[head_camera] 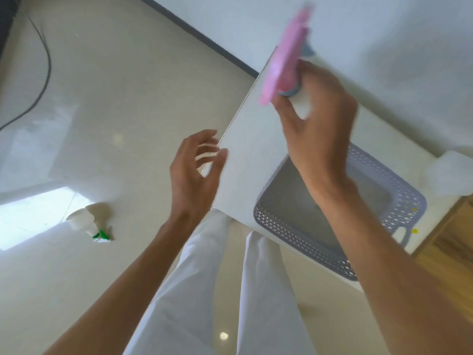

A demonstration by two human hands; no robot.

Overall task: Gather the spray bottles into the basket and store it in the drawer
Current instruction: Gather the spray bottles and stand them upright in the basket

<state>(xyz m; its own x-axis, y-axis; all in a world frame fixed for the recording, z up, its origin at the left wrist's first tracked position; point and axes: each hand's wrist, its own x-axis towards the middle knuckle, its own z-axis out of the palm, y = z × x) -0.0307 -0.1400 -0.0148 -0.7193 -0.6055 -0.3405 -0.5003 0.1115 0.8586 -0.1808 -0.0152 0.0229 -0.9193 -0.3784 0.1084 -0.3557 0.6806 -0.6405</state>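
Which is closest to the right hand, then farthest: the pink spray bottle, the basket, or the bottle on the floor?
1. pink spray bottle, gripped by the right hand.
2. basket, on the table, under that wrist.
3. green-nozzled bottle, lying on the floor, far left.

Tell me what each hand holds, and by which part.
The right hand grips a spray bottle by its neck, just under the pink trigger head. The left hand holds nothing.
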